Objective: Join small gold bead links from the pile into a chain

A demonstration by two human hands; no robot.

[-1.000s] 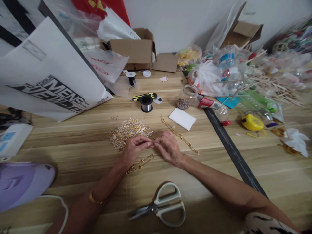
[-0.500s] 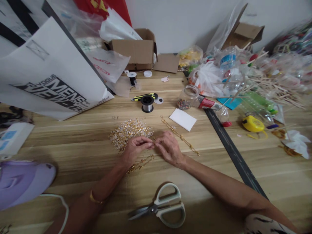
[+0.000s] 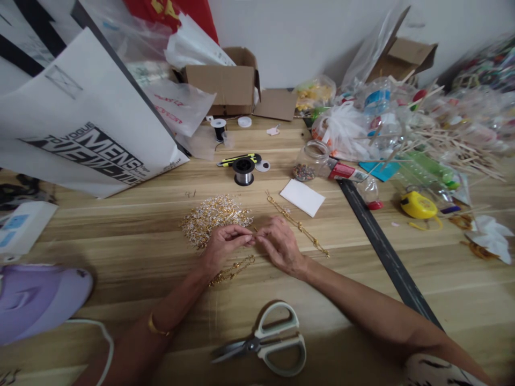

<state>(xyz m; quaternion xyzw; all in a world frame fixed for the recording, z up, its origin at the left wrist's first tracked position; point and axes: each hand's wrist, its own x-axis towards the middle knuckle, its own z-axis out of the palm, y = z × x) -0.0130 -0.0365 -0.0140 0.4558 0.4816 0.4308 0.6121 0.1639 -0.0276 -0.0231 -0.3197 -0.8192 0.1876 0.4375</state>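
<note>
My left hand (image 3: 225,244) and my right hand (image 3: 280,244) meet fingertip to fingertip over the table. Both are closed in a pinch on something small and gold-coloured, mostly hidden by the fingers. Behind my left hand lies a heap of small gold and silver jewellery pieces (image 3: 213,214). A bunched gold chain (image 3: 233,269) rests just below that hand, partly covered by the wrist. Beyond my right hand another gold chain (image 3: 300,227) with beads stretches diagonally. Nearer to me, white-handled scissors (image 3: 257,343) lie with their blades slightly apart.
Behind the heap stand a spool of wire (image 3: 243,172) and a yellow-black utility knife (image 3: 231,160). A folded white paper (image 3: 302,197) and a jar of beads (image 3: 310,161) are to the right. A yellow tape measure (image 3: 418,205) and a purple iron (image 3: 44,300) lie farther out.
</note>
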